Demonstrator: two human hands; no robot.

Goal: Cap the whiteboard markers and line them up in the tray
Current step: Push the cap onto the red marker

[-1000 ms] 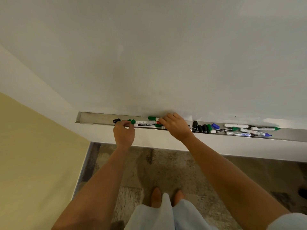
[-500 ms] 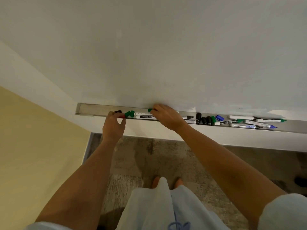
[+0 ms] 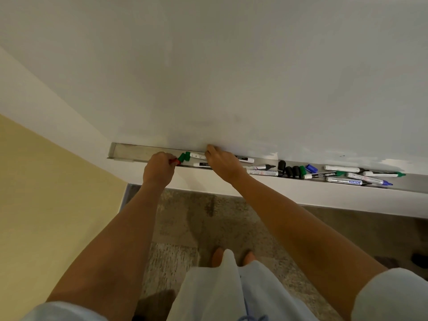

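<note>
Both hands have shifted left along tray point(image 3: 129, 152). Left hand point(image 3: 158, 169) pinches red cap point(image 3: 174, 161) at front lip; right hand point(image 3: 223, 162), fingers pressed together, covers markers point(image 3: 200, 156). Tray's left end bare.

both bare forearms reach forward, the left hand point(image 3: 158, 169) curled into a loose fist, the right hand point(image 3: 222, 164) palm-down with fingers extended

Metal tray point(image 3: 139, 152) with scattered markers point(image 3: 324, 174) and loose caps point(image 3: 292, 170).
</note>
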